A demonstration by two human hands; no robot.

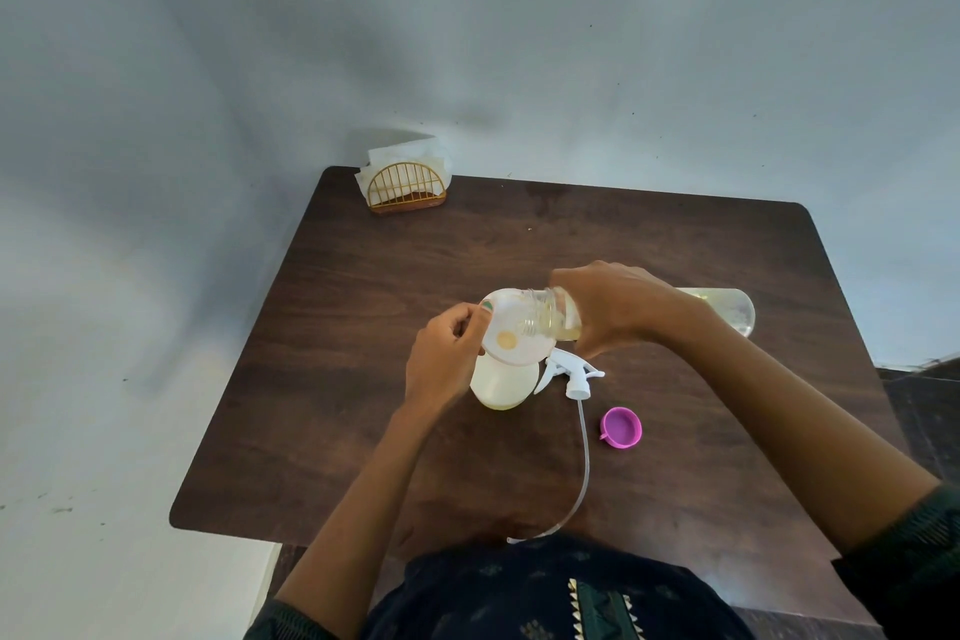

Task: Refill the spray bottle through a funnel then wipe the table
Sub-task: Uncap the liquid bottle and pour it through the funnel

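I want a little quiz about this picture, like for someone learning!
1. True or false: the purple cap is screwed onto the clear bottle.
2. Which hand tips the clear bottle over the funnel? A left hand, B right hand
3. Fill in: the white spray head lies on the ___.

Key: 1 false, it lies loose on the table. 2 B; the left hand pinches the funnel's rim. 3 table.
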